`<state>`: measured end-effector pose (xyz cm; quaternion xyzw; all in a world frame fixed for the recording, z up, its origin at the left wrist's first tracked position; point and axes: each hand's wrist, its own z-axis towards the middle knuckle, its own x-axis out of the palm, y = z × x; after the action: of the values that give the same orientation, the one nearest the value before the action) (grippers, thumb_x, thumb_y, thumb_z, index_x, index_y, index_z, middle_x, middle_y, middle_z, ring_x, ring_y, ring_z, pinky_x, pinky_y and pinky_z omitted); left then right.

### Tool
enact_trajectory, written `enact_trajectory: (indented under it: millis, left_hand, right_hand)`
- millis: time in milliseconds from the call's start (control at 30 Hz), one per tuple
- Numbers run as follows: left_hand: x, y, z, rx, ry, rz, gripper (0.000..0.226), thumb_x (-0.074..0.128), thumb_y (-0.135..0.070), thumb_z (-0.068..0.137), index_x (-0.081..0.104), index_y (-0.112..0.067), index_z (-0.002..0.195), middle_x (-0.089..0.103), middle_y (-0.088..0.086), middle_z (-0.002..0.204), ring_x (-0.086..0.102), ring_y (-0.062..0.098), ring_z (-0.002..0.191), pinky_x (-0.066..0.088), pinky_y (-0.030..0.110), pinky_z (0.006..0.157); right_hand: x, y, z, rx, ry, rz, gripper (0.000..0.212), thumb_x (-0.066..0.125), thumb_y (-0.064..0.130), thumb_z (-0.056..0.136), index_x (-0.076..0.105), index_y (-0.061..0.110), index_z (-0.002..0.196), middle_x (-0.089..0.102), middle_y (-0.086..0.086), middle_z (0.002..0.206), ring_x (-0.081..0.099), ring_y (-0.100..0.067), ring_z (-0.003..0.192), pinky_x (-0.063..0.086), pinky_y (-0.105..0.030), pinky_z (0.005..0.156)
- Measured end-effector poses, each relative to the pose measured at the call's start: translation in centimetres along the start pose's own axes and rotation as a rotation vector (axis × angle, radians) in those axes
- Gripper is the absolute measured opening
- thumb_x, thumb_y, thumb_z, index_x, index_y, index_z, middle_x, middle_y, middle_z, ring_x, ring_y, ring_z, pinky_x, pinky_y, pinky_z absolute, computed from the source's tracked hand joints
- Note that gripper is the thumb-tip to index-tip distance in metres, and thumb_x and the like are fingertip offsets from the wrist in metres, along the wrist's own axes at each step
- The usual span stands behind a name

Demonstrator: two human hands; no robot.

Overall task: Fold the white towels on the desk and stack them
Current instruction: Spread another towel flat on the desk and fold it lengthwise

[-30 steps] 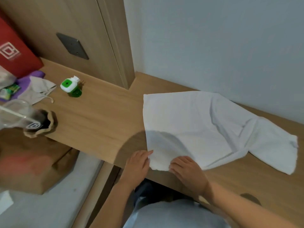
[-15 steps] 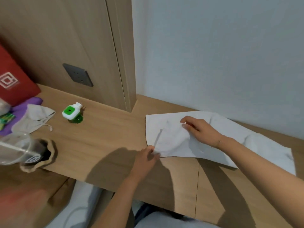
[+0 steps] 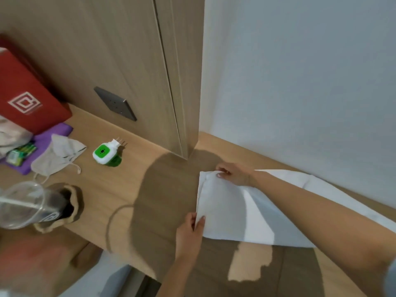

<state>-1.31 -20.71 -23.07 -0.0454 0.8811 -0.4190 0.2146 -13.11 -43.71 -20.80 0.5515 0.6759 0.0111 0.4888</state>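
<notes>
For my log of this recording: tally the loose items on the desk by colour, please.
White: 1, the towel
Red: 1, the box
Purple: 1, the cloth
Grey: 1, the pouch
Green-and-white: 1, the plug-in device
Total: 5

White square-spiral logo on red box (image 3: 27, 103), white logo mark on cup sleeve (image 3: 50, 217) — no legible words
</notes>
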Motion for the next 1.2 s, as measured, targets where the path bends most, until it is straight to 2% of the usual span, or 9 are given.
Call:
enact_trajectory:
  millis: [133,267,367,433,600,800,1000,1100,1200]
  left_hand:
    - [-0.5,-0.1,0.8,-0.06,-0.134,-0.033,0.012,0.064,-0.029,0.094,0.06,-0.024,0.084,0.067,-0.004,0.074,0.06,0.004,0.064,0.042,0.01,0.053]
    - [-0.8,-0.1,0.5,-0.011,-0.141,0.062,0.014,0.061,-0.034,0.095,0.059,-0.026,0.084,0.066,-0.005,0.072,0.06,0.004,0.065,0.045,0.015,0.054]
    - [-1.1,0.0,0.2,0.017,-0.144,0.199,0.016,0.059,-0.04,0.095,0.057,-0.031,0.082,0.063,-0.009,0.071,0.058,0.006,0.068,0.042,0.018,0.056]
    - [-1.4,0.0,0.1,0.024,-0.131,0.221,0.018,0.059,-0.041,0.095,0.056,-0.031,0.08,0.062,-0.008,0.069,0.058,0.006,0.064,0.039,0.015,0.053]
    - [-1.5,0.1,0.4,0.052,-0.103,0.218,0.02,0.06,-0.038,0.095,0.056,-0.027,0.079,0.061,-0.005,0.067,0.056,0.008,0.061,0.04,0.019,0.053]
    - [-1.4,0.2,0.4,0.046,-0.092,0.186,0.018,0.06,-0.034,0.095,0.055,-0.025,0.08,0.058,-0.004,0.066,0.053,0.008,0.057,0.041,0.015,0.051]
    - [-1.9,-0.9,0.9,-0.028,-0.125,0.292,0.021,0.06,-0.04,0.094,0.052,-0.022,0.088,0.06,-0.006,0.073,0.056,0.006,0.061,0.036,0.013,0.045]
    - [-2.4,-1.4,1.2,-0.024,-0.166,0.476,0.029,0.058,-0.043,0.095,0.052,-0.019,0.111,0.063,-0.003,0.1,0.059,0.014,0.093,0.047,0.025,0.073]
    - [-2.0,-2.4,0.6,0.151,-0.289,0.644,0.036,0.057,-0.039,0.095,0.049,-0.022,0.126,0.051,-0.001,0.124,0.046,0.017,0.116,0.038,0.03,0.094]
  right_hand:
    - [0.2,0.5,1.9,0.013,0.027,-0.061,0.016,0.04,0.022,0.103,0.051,0.01,0.102,0.049,0.0,0.089,0.043,-0.02,0.083,0.026,-0.028,0.067]
    - [0.8,1.0,2.6,0.057,0.025,-0.174,0.026,0.038,0.029,0.103,0.051,0.012,0.119,0.055,-0.004,0.1,0.05,-0.024,0.092,0.037,-0.032,0.077]
    - [0.7,1.1,2.7,0.131,0.04,-0.15,0.013,0.047,0.037,0.094,0.052,0.025,0.093,0.055,0.007,0.087,0.049,-0.018,0.083,0.035,-0.03,0.069]
    - [0.5,1.7,2.7,0.149,0.023,-0.097,0.024,0.052,0.047,0.089,0.046,0.028,0.075,0.051,0.013,0.074,0.048,-0.012,0.074,0.034,-0.029,0.063]
    - [2.0,3.1,2.8,0.007,-0.125,0.023,0.018,0.054,0.032,0.096,0.05,0.022,0.081,0.049,0.011,0.068,0.047,-0.017,0.071,0.033,-0.028,0.06]
    - [3.3,3.5,3.4,0.063,-0.169,0.015,0.017,0.049,0.024,0.099,0.057,0.01,0.095,0.063,-0.01,0.089,0.053,-0.025,0.079,0.04,-0.032,0.069]
    - [3.9,4.6,2.7,0.15,-0.317,-0.072,0.022,0.054,0.028,0.096,0.054,0.009,0.107,0.056,-0.008,0.111,0.054,-0.026,0.1,0.04,-0.031,0.076]
    - [4.7,4.8,-0.9,0.115,-0.537,0.045,0.029,0.059,0.027,0.094,0.056,0.012,0.119,0.055,-0.005,0.123,0.054,-0.023,0.109,0.047,-0.033,0.09]
    - [6.8,4.1,-6.8,0.116,-0.686,0.145,0.028,0.056,0.023,0.096,0.059,0.016,0.123,0.056,-0.004,0.131,0.053,-0.023,0.118,0.041,-0.031,0.102]
